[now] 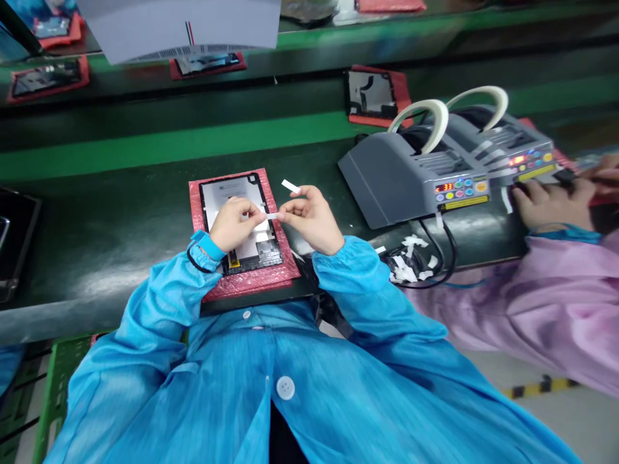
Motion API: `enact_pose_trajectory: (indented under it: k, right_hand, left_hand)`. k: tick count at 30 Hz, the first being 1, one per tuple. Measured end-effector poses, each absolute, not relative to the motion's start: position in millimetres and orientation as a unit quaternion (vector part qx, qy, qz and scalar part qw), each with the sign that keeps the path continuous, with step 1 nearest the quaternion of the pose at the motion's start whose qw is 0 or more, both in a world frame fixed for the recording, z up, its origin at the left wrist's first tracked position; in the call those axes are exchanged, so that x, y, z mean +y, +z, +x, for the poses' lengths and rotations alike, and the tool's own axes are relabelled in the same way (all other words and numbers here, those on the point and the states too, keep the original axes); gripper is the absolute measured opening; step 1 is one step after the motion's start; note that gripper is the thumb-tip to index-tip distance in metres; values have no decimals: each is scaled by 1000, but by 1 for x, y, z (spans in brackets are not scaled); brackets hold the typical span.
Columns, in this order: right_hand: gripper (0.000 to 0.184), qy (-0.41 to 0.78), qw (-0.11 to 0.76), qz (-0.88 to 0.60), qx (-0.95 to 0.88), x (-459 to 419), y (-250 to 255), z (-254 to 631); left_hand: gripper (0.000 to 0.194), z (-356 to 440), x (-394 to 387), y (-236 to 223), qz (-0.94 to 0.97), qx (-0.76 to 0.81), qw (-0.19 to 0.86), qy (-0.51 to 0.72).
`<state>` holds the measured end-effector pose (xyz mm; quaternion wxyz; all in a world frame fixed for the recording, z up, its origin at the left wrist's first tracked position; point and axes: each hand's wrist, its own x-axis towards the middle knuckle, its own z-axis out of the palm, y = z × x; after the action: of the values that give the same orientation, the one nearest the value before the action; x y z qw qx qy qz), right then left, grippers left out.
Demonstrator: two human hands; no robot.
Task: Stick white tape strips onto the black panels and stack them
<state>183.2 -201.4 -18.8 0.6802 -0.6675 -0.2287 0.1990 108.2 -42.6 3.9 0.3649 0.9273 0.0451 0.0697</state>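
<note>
Between my two hands a short white strip of tape [272, 216] is stretched level. Thumb and forefinger of my left hand [235, 223] pinch its left end, and my right hand [312, 218] pinches the other end. A second white tape piece [291, 186] sticks up from a fingertip of my right hand. Below my hands lies a tablet-like panel [264, 258] with a black frame and a silvery middle, on a red bubble-wrap sheet [232, 283]. My left hand hides part of the panel.
Two grey tape dispensers [387, 174] with white tape rolls stand at the right. Cables and white tape scraps [411, 261] lie before them. A co-worker's hand [556, 200] is beside the farther dispenser. More panels on red wrap [372, 93] sit along the back; a dark case [17, 238] is at left.
</note>
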Motion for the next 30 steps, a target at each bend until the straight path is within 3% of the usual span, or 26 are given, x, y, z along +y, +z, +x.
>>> enact_pose_trajectory:
  k: [8, 22, 30]
  right_hand:
    - [40, 199, 588, -751, -225, -187, -45, 202]
    - [40, 243, 520, -792, -208, -181, -39, 205]
    - [57, 357, 469, -789, -170, -177, -25, 222]
  left_hand:
    - [18, 124, -55, -14, 965, 143, 220, -17]
    - [18, 124, -55, -17, 967, 149, 199, -48]
    - [15, 122, -58, -17, 973, 151, 172, -34]
